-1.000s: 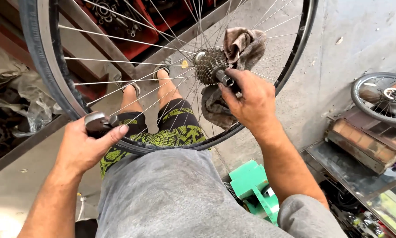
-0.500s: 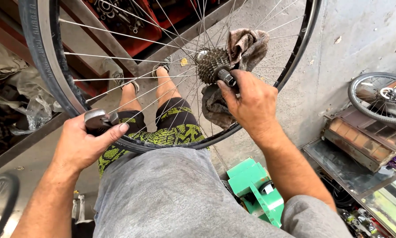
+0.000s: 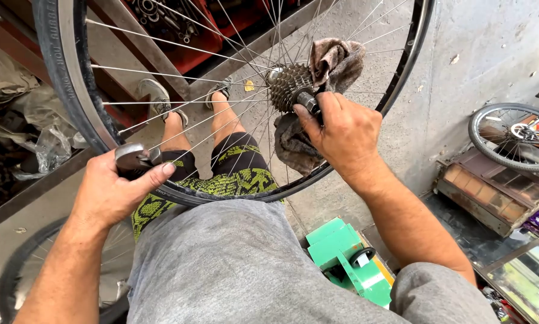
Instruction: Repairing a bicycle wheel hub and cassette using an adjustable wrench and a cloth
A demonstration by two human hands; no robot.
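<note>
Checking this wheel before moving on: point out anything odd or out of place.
A grimy brown rag is draped over the sprocket cluster and hangs through the spokes. The right hand pinches the axle end there; the left hand holds the tyre.

Grey T-shirt (image 3: 233, 264), green-black snake-patterned shorts (image 3: 233, 171), grey sandals (image 3: 158, 96), bare forearms

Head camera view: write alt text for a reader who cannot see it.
A person holds a bicycle wheel upright: the left hand grips its tyre, the right hand holds a rag against the cogs at the hub. A green box sits on the floor below.
</note>
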